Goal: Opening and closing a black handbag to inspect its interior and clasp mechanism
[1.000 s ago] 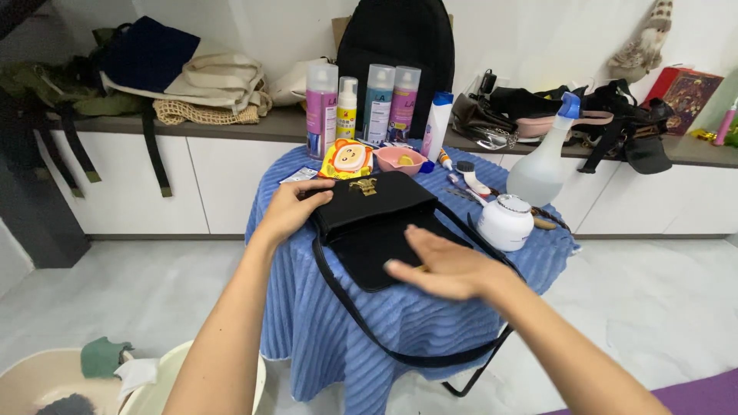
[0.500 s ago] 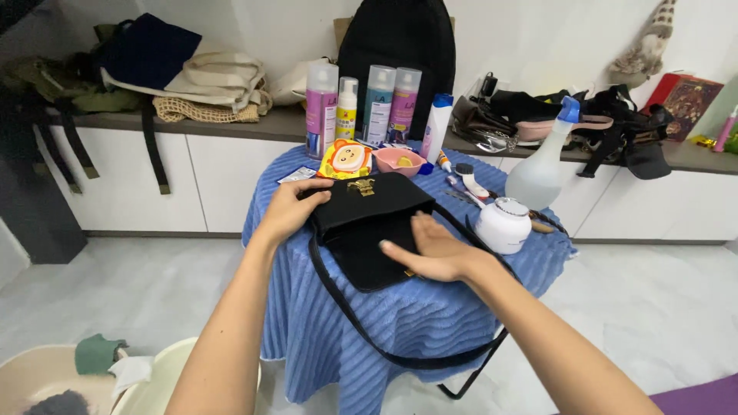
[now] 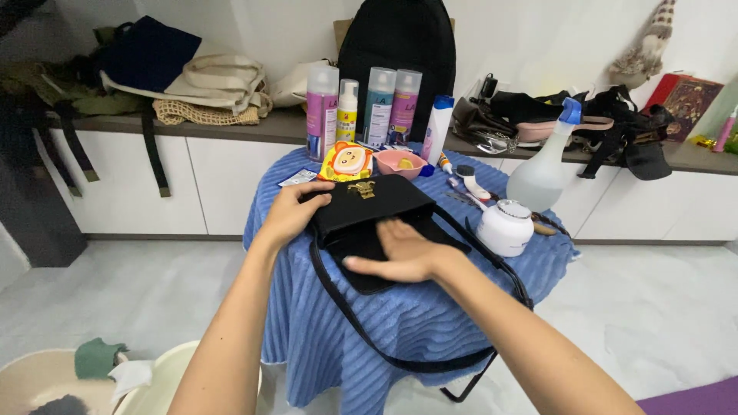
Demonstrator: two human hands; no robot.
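Black handbag [image 3: 369, 219] sits mid-desk [image 3: 430, 307] on the blue cloth. Left hand [image 3: 290, 215] grips its top corner to steady it, while the right hand [image 3: 403, 253] lies flat, fingers spread, pressing the flap.

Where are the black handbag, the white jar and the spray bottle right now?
black handbag [image 3: 361, 207]: head view, top panel below the gold clasp.
white jar [image 3: 504, 229]: head view, front of body.
spray bottle [image 3: 538, 178]: head view, clear body.

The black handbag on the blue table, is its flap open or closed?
Open. The black handbag lies flat with its flap spread out toward the person; the right hand presses on it while the left hand holds the bag's edge.
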